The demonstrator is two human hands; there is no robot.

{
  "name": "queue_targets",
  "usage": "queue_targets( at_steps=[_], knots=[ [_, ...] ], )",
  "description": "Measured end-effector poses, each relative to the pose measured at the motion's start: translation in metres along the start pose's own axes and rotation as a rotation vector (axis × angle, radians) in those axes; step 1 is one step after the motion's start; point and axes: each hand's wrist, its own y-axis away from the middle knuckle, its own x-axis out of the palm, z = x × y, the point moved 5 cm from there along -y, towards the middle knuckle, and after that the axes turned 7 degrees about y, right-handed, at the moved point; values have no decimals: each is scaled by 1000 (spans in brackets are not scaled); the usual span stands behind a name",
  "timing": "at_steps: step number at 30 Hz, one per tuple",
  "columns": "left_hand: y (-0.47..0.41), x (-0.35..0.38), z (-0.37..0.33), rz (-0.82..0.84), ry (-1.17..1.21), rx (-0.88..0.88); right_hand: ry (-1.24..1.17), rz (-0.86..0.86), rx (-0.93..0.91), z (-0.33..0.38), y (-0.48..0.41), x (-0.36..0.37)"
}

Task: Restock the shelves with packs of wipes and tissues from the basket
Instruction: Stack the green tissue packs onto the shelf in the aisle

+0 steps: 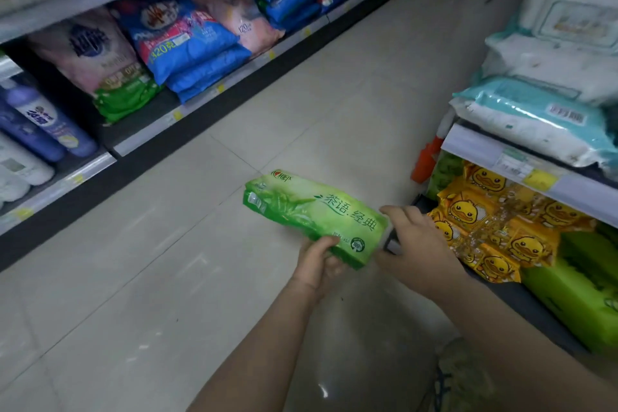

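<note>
A long green tissue pack [311, 211] hangs over the aisle floor, level and pointing left. My left hand [317, 264] grips its near right corner, thumb on top and fingers underneath. My right hand [414, 244] holds the pack's right end, fingers curled against it, close to the low right shelf [521, 298]. That shelf carries yellow duck-print packs [495, 227] and green packs [582, 291]. On the shelf above lie white and teal wipes packs [535, 117]. No basket is in view.
Across the aisle, the left shelving [187, 117] holds pink, blue and green bags and purple bottles [50, 124]. Pale floor tiles [167, 261] run between the two shelf rows. An orange object [424, 160] stands at the right shelf's far end. My shoe [465, 378] shows at the bottom.
</note>
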Motion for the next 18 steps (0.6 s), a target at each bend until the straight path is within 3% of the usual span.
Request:
queue_targets(
  at_steps=[5, 13, 18],
  knots=[
    [26, 62, -27, 197, 17, 14, 91, -36, 3, 10, 16, -38],
    [71, 153, -57, 516, 71, 16, 46, -308, 9, -1, 39, -127],
    [92, 193, -94, 520, 103, 141, -18, -443, -50, -12, 61, -177]
  ],
)
